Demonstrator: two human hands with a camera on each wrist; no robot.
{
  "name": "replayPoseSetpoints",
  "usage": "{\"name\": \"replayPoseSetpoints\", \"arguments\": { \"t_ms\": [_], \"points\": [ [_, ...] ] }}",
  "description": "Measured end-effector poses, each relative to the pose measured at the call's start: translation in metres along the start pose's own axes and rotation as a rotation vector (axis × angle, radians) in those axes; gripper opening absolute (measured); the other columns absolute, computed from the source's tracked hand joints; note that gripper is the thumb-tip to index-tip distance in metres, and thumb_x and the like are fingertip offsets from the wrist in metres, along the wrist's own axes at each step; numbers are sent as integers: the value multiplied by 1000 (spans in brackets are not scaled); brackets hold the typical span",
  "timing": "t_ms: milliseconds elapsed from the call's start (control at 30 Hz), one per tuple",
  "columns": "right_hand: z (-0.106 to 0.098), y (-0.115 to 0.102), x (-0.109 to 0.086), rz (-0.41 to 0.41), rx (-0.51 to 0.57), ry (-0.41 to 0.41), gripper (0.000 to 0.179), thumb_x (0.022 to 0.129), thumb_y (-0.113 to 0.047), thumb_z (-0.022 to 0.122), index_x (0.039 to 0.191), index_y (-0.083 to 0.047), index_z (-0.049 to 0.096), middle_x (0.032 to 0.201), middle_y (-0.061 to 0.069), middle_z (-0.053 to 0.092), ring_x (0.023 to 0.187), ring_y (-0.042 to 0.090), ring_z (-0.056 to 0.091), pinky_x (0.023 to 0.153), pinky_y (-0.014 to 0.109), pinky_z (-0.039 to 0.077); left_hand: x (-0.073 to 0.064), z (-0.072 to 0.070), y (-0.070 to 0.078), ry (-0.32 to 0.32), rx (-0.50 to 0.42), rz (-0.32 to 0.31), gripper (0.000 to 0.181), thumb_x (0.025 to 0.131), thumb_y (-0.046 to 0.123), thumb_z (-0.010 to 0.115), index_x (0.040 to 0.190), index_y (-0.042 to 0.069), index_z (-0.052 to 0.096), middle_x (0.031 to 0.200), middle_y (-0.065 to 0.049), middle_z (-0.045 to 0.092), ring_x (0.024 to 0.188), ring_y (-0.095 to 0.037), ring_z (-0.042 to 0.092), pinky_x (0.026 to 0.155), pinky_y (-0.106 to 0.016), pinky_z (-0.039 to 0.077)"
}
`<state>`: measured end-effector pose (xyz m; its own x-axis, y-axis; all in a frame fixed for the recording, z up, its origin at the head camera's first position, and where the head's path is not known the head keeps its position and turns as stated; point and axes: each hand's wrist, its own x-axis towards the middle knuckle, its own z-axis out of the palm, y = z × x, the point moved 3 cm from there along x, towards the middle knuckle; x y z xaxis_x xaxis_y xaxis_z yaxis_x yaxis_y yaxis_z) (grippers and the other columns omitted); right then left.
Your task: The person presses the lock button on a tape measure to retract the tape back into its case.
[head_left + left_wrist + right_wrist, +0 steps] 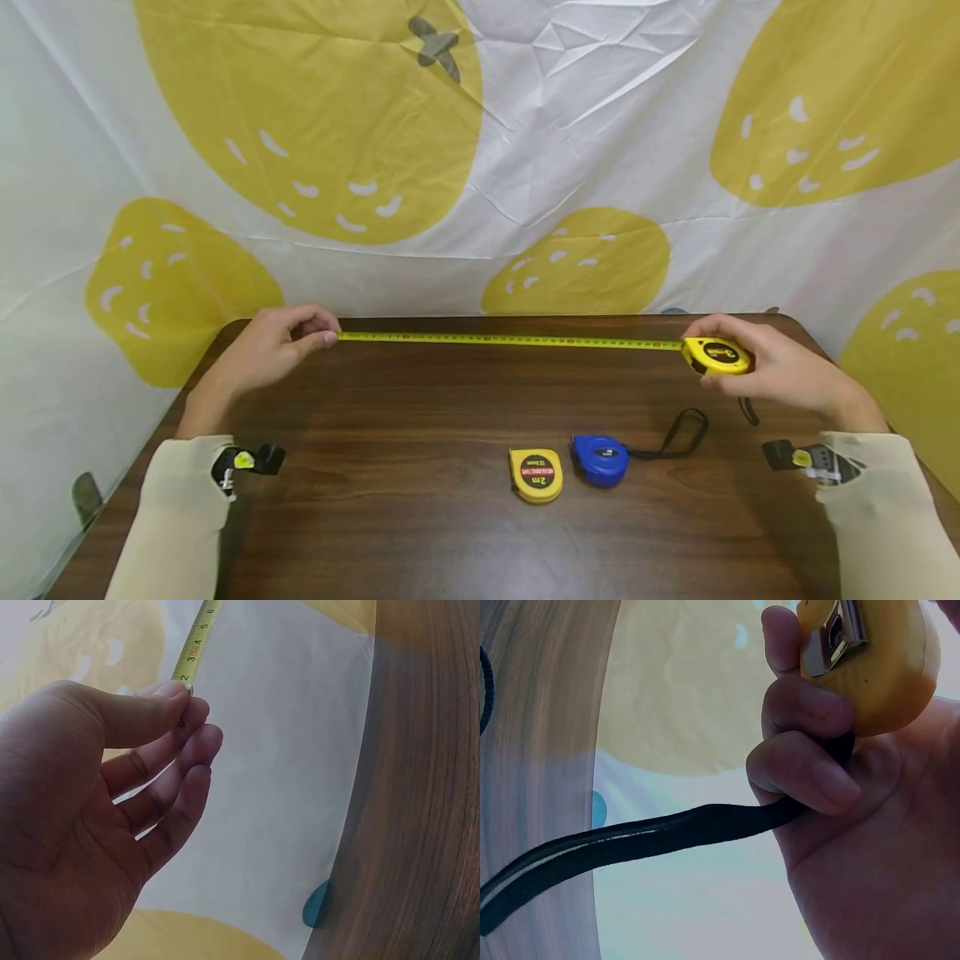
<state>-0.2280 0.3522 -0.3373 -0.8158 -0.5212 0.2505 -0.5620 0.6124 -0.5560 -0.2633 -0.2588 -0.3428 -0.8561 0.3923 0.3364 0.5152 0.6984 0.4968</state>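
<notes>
My right hand [783,367] grips a yellow tape measure [717,356] with a black round label, near the back right of the table. In the right wrist view its metal belt clip [847,630] faces the camera, and a black wrist strap [705,829] trails from under the curled fingers. The yellow blade [510,339] stretches straight across to the left. At its other end my left hand [277,346] pinches the tip between thumb and forefinger. Low numbers on the blade [196,646] show beside the thumb in the left wrist view; the end hook is mostly hidden by the fingers.
On the brown wooden table [375,517] lie a smaller yellow tape measure [536,476] and, just right of it, a blue tape measure [602,460] with a black strap [686,429]. A white cloth [510,167] with yellow fruit prints hangs behind the table's far edge.
</notes>
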Motion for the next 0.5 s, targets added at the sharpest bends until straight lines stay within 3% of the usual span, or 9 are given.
{"name": "replayPoseSetpoints", "arguments": {
  "t_ms": [500],
  "points": [
    [5,0,4,-34,-1,-15,54,90,7,85,134,-16,65,115,3,66,93,15,61,73,27,53,1,4,2,-33,-10,0,5,108,11,72,108,10,77,92,0,71,84,-22,61,76,-34,51]
  ]
}}
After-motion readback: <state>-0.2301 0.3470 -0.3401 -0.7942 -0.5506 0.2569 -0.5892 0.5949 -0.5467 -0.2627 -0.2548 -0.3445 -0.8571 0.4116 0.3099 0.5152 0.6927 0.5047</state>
